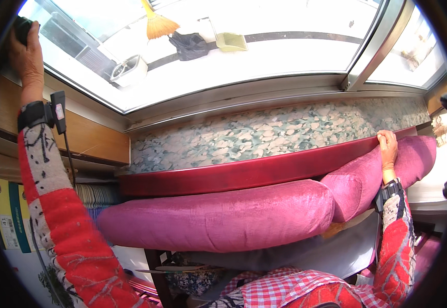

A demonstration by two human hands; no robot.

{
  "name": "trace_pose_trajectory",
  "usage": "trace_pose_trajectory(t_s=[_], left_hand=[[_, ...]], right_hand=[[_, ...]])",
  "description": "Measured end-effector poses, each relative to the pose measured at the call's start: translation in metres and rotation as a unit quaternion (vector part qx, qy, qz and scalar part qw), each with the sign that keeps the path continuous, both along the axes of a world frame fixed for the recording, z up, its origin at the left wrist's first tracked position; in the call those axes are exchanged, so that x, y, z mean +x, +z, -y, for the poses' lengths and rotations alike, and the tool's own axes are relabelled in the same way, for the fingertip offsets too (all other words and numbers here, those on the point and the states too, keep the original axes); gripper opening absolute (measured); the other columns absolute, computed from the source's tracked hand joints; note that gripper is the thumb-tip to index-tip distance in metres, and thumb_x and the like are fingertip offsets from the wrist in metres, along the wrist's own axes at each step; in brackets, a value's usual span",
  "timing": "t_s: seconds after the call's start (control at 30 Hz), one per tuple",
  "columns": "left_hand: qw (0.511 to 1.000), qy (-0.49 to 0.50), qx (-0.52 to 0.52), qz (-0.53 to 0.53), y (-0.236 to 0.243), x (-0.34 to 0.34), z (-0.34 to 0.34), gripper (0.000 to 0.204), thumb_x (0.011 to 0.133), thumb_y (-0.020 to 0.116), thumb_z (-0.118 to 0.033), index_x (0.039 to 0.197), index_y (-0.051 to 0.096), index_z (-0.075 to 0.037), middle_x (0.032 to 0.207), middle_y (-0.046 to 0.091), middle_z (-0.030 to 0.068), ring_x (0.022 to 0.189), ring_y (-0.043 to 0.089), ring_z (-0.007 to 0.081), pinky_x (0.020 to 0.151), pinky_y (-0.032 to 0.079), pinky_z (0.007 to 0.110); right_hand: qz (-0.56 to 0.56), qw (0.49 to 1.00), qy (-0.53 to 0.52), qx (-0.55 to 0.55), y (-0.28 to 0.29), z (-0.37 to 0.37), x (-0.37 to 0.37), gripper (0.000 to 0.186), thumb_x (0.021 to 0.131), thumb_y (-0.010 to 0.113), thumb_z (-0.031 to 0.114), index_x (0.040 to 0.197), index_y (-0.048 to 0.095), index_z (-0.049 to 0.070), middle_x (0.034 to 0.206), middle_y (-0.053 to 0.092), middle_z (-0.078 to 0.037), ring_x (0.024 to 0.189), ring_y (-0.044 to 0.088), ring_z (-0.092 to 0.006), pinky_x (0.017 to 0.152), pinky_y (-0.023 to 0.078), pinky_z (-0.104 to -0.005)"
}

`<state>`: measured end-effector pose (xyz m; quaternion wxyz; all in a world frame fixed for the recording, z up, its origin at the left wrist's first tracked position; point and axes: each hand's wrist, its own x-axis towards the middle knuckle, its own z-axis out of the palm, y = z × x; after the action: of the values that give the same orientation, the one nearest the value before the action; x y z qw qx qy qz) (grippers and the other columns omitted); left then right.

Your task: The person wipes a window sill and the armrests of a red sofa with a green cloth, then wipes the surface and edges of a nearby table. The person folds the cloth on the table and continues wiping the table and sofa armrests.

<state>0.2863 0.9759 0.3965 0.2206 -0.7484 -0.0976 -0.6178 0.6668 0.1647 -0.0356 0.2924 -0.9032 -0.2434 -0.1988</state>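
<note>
My left hand (26, 60) is stretched up to the far left, at the window's side. Its fingers are closed round a dark, rounded object (23, 29), whose kind I cannot make out against the black rim. My right hand (387, 147) is at the right, its fingers bent over the top of a dark red wooden rail (244, 173). Below that hand lie purple velvet cushions (218, 215), leaning along the rail. Each wrist wears a black strapped device; a cable runs down from the left one.
Behind the rail runs a pebble-patterned sill (264, 131) under a large metal-framed window (244, 84). Through the glass show an orange broom (160, 25), a black bag (188, 47) and a pale green dustpan (231, 42). Upright folders (8, 215) stand at the left.
</note>
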Motion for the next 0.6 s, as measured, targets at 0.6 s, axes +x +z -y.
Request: trace_pose_trajectory(t_s=[0.6], left_hand=[[0.604, -0.137, -0.766, 0.171, -0.341, 0.031, 0.015, 0.057, 0.103, 0.058, -0.049, 0.139, 0.055, -0.004, 0.131, 0.061, 0.0106, 0.114, 0.061, 0.0277, 0.097, 0.051, 0.048]], right_hand=[[0.073, 0.995, -0.066, 0.024, 0.020, -0.031, -0.023, 0.014, 0.087, 0.068, 0.024, 0.078, 0.070, 0.013, 0.089, 0.069, -0.005, 0.094, 0.063, -0.0286, 0.086, 0.048, -0.0421]])
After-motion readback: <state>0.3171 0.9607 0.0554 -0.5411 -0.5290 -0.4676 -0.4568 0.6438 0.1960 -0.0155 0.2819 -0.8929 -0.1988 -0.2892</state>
